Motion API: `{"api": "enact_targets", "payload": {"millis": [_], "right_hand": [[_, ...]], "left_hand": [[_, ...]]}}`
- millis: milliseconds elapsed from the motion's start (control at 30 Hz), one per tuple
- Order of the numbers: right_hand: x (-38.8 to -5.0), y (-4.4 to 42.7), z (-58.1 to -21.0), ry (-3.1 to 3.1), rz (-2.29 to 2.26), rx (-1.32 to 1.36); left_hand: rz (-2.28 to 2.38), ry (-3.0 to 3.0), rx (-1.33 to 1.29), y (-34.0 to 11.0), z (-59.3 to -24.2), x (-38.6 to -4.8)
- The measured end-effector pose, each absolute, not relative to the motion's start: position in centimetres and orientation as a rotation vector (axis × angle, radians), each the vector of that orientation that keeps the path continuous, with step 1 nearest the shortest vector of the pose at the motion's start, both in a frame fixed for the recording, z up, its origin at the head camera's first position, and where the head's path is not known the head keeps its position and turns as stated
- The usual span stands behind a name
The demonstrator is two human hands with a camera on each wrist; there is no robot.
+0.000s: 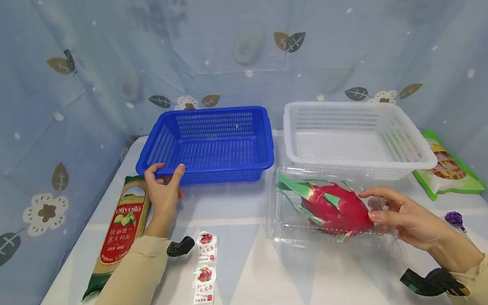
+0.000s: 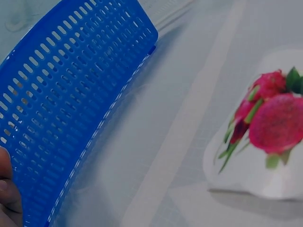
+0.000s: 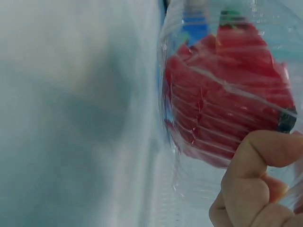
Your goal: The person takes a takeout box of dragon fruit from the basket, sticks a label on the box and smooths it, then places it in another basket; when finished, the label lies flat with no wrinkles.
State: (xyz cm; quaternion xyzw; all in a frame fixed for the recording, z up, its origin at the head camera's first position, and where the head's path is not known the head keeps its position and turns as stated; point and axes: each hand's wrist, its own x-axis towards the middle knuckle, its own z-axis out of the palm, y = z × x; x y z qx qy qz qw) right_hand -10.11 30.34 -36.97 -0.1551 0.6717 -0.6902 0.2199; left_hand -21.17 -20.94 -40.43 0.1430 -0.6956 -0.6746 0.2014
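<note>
My left hand [image 1: 164, 193] grips the front-left rim of a blue plastic basket [image 1: 266, 160], thumb and fingers at the edge. In the left wrist view the slotted wall of this blue basket [image 2: 71, 90] fills the left side. On the right, my right hand [image 1: 415, 220] pinches the right edge of a clear plastic box [image 1: 278, 217]. A red dragon fruit [image 1: 336, 207] with green scales lies inside the box. The right wrist view shows the dragon fruit [image 3: 227, 90] through the clear plastic, with bent fingers [image 3: 251, 189] at the edge.
A white basket [image 1: 410, 162] stands behind the box, with a green-edged bag [image 1: 445, 166] beside it. An Olivoilà pasta packet [image 1: 121, 221] lies by my left forearm. Two dragon fruit labels [image 1: 207, 247] lie mid-table. A purple-wrapped lollipop [image 1: 454, 220] is at the right. Patterned curtains surround the table.
</note>
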Motion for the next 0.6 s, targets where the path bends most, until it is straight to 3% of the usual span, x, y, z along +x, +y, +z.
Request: {"api": "enact_targets", "payload": {"millis": [600], "right_hand": [[-9.9,29.7,-39.5,1.833,-1.886,-0.557]], "left_hand": [[-1.809,-1.97,0.394,-20.9,-41.3,-21.5]]}}
